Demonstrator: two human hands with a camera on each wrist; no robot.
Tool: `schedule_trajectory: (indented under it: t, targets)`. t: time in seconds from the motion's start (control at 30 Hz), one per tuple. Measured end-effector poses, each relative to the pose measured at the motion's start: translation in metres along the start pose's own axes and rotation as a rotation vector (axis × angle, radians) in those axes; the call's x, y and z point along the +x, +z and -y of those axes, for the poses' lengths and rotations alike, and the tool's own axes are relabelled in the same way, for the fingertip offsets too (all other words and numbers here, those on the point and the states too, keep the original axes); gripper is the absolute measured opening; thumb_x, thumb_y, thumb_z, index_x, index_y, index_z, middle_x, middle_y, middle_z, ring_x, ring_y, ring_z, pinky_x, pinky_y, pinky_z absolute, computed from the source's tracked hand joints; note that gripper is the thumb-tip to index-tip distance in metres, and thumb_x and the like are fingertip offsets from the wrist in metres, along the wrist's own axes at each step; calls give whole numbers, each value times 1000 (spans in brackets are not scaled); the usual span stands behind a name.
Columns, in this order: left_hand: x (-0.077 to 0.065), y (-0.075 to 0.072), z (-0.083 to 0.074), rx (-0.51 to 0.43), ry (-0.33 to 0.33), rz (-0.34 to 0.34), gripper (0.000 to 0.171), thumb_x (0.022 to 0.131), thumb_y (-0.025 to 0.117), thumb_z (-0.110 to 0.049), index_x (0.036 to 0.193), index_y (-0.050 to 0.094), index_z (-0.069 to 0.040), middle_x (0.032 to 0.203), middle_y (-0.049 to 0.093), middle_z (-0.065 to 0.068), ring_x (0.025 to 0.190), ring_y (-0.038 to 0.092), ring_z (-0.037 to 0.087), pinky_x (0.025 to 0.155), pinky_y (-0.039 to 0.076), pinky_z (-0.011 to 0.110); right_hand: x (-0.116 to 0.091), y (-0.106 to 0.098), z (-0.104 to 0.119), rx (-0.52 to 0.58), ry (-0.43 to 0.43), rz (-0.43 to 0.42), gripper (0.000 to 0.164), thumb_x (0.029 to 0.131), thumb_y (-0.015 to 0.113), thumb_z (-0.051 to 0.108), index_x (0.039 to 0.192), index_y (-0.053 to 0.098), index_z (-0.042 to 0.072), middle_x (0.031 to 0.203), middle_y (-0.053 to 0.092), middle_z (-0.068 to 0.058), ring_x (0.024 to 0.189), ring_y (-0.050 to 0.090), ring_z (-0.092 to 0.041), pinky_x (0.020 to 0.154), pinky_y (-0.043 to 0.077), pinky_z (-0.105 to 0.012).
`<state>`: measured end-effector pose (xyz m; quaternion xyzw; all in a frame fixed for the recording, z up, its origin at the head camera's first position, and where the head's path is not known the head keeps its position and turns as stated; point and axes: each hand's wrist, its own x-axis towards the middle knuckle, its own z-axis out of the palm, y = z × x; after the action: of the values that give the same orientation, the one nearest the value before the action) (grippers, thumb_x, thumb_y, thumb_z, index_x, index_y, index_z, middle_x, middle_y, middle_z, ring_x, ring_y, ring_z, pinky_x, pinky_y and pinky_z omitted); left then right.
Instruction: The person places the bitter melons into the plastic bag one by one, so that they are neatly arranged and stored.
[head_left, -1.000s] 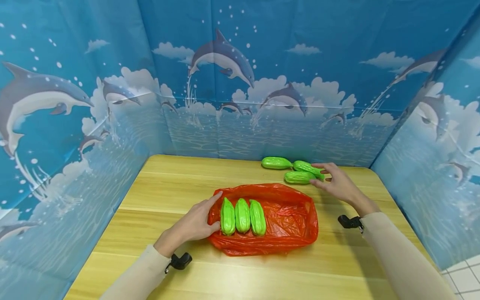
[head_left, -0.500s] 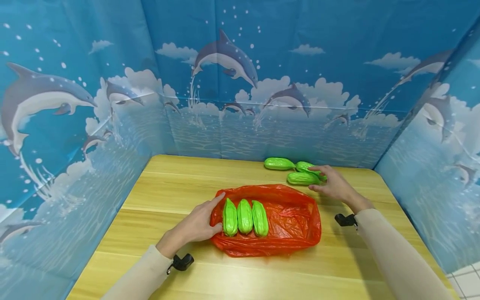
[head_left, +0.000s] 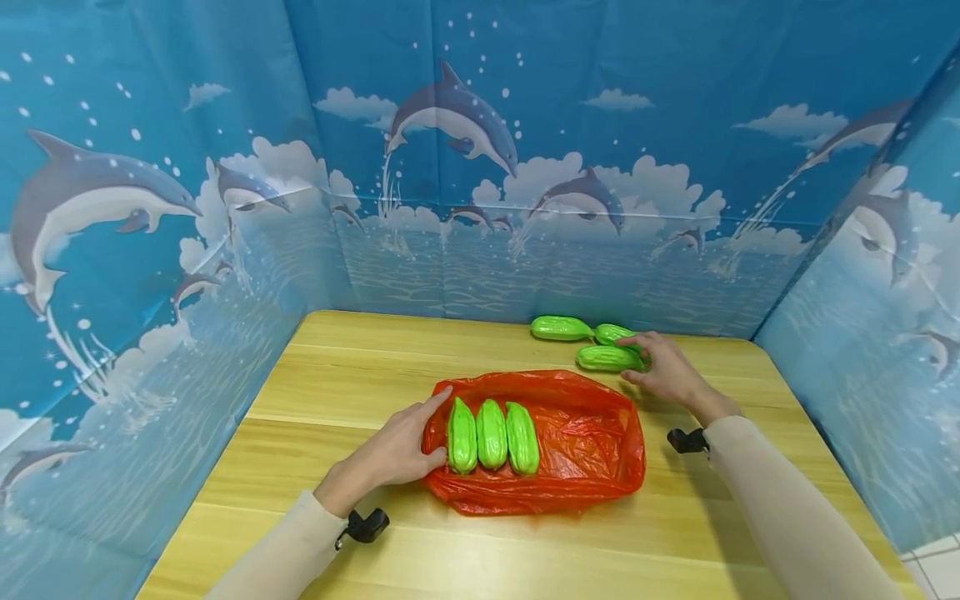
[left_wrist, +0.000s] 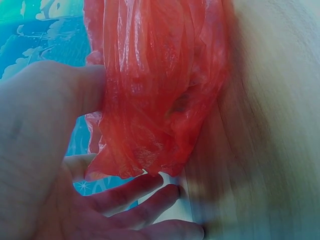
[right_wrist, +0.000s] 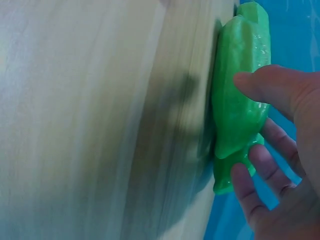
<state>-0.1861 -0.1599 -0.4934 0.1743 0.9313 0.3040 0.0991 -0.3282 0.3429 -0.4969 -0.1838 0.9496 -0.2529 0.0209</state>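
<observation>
Near green gourd [head_left: 604, 359]: on the table [head_left: 337, 358], beside two others [head_left: 561, 328]. My right hand [head_left: 666, 371]: digits spread about its end; whether pinching, I cannot tell. Best grip, I judge: this gourd alone. Red bag [head_left: 585, 450]: mouth wide, three gourds [head_left: 492, 435] inside. My left hand [head_left: 393, 446]: fingers spread at its rim.

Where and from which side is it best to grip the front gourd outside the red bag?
Probably grip the front gourd around its thick middle, from above with the right hand, thumb on the exposed near side: the gourd lies crosswise, tapers toward one end, and another gourd lies close behind.
</observation>
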Motion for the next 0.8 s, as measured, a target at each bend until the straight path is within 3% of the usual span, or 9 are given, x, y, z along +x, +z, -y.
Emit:
schedule_trajectory:
  t: [0.33, 0.6, 0.8]
  targets:
    - [2, 0, 0, 9, 11, -5, 97, 102, 78, -23, 187, 31, -21, 170, 62, 24, 156, 61, 49, 130, 53, 67, -1, 3, -3, 14, 33, -10, 64, 108, 84, 17, 167, 62, 5, 168, 51, -37, 128, 64, -54, 111, 51, -78]
    - [1, 1, 0, 6, 6, 1, 98, 101, 78, -22, 187, 31, -21, 171, 61, 24, 157, 60, 50, 130, 52, 68, -2, 8, -5, 3, 8, -50, 59, 107, 84, 14, 161, 65, -1, 147, 67, -32, 120, 65, -47, 105, 52, -71]
    - [2, 0, -1, 5, 9, 6, 98, 101, 78, -22, 187, 31, -20, 171, 61, 24, 156, 61, 49, 129, 53, 67, -4, 9, -4, 1, 9, -58, 57, 109, 83, 14, 161, 65, -3, 142, 68, -33, 120, 69, -47, 103, 58, -71]
